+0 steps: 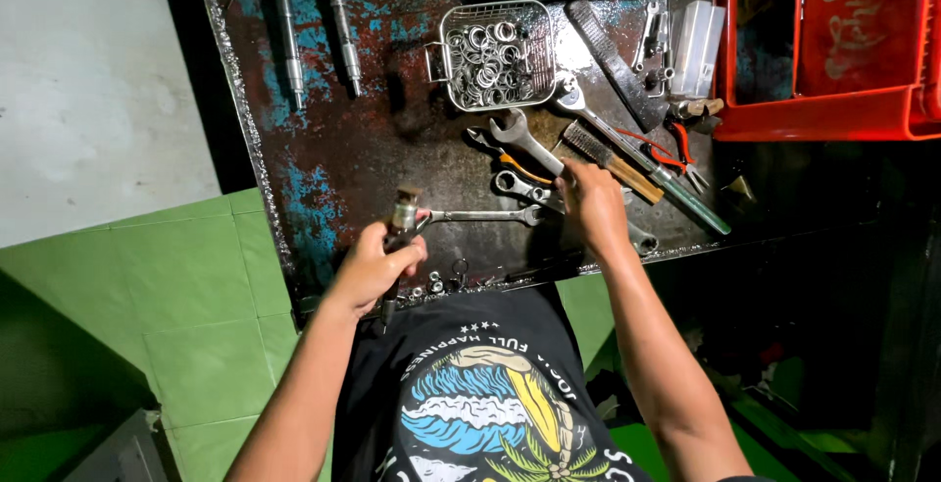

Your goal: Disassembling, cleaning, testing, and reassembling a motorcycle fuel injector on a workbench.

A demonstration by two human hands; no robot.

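Observation:
My left hand (377, 268) grips a slim metal injector-like part (403, 215), holding it upright over the near edge of a worn, rusty workbench (323, 178). My right hand (589, 200) rests on a pile of wrenches, fingers closed around the handle of a large open-end wrench (521, 136). A ring spanner (485, 215) lies flat between my two hands. Small washers and rings (443, 281) sit along the bench edge below the left hand.
A wire basket (492, 54) full of metal rings stands at mid bench. Two long injectors (316, 21) lie at the far left. A wire brush (610, 156), pliers (676, 144) and a flat file (616, 62) lie right. A red crate (833, 50) stands far right. Green tiled floor (196, 286) lies below left.

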